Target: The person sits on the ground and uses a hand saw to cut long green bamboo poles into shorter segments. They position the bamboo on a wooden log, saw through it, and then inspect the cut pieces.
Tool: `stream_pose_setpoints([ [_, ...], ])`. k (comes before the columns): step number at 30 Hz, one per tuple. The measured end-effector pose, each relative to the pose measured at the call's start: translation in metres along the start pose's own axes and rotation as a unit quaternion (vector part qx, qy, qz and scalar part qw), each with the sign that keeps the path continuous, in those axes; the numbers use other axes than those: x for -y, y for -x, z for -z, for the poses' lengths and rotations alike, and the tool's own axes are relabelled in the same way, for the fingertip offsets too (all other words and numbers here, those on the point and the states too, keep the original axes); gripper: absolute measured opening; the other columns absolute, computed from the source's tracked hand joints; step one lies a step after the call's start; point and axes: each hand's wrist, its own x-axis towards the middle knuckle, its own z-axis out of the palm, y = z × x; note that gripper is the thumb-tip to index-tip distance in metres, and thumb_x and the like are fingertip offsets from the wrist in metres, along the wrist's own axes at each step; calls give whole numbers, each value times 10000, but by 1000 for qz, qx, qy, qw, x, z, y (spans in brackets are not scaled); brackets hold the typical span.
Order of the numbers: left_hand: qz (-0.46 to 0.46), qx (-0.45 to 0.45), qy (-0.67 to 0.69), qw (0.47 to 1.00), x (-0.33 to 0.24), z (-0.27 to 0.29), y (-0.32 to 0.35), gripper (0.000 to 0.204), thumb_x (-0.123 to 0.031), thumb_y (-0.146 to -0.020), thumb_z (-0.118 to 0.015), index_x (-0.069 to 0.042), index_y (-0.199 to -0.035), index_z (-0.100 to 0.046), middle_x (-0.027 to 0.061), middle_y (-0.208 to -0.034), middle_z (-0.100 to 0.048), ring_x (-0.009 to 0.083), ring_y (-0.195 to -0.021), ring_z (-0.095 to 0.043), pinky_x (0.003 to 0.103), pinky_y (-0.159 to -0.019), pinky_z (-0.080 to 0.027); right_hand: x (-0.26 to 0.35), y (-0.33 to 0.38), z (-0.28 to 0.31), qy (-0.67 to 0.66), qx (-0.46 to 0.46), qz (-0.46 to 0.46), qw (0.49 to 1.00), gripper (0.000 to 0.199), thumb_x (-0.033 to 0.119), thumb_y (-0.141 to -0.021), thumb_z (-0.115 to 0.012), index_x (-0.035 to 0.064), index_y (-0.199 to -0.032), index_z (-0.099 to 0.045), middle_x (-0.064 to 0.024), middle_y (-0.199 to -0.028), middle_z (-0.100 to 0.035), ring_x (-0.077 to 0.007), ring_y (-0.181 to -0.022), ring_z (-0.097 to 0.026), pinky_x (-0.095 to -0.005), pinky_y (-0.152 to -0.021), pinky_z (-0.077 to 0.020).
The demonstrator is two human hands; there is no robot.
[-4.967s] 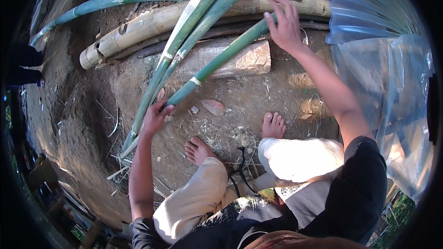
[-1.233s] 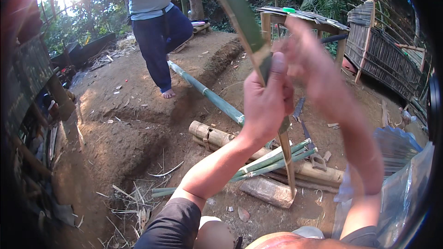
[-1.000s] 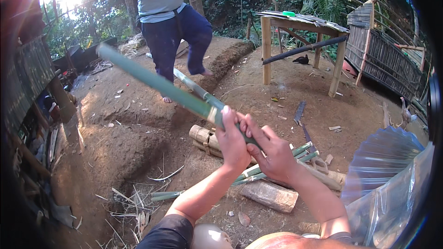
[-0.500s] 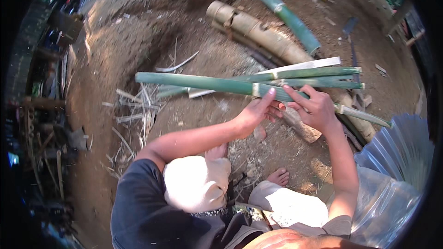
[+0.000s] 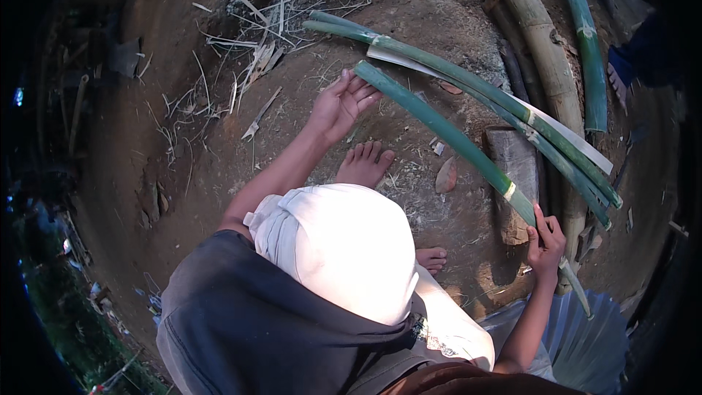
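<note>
While right fingers (image 5: 558, 232) grip green bamboo (image 5: 446, 131), left fingers (image 5: 363, 92) (uncurled) meet it — at one end.

held pole (image 5: 442, 128) partly hidden, thick log (image 5: 545, 44) cropped

free gap between held bamboo (image 5: 455, 137) and green strips (image 5: 439, 66), 1 wooden block (image 5: 515, 153) obstructing its right end

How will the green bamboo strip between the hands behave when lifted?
Likely fairly stiff: the green bamboo strip spans the gap from left hand to right hand without obvious sag. It may be slippery, since its green skin looks smooth apart from the pale node band. Probably light for its length, being slender.
</note>
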Motion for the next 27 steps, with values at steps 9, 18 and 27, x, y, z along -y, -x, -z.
stream_pose_setpoints([
  [9,-138,58,-46,988,-42,-47,18,467,-182,-1040,-512,-15,-1468,-426,199,-1414,-543,253,-1184,-635,366,-952,-584,12,-4,14,82,35,4,996,503,97,-918,-627,54,-1413,-550,-140,-877,-541,-289,-731,-564,-402,-663,-478],
  [18,-141,66,-91,984,-52,-103,36,464,-140,-991,-606,4,-1417,-490,196,-1299,-633,237,-1099,-680,343,-857,-634,20,35,41,174,13,-48,984,566,-37,-883,-603,28,-1434,-491,-211,-1159,-575,-396,-1043,-591,-449,-891,-495],
  [27,-81,152,-40,984,-70,-131,49,430,-108,-1011,-570,24,-1411,-486,250,-1346,-582,285,-1135,-663,346,-879,-629,47,42,67,168,-55,-61,982,505,-151,-804,-581,-14,-1288,-617,-211,-1206,-646,-348,-1077,-653,-388,-823,-598],
])
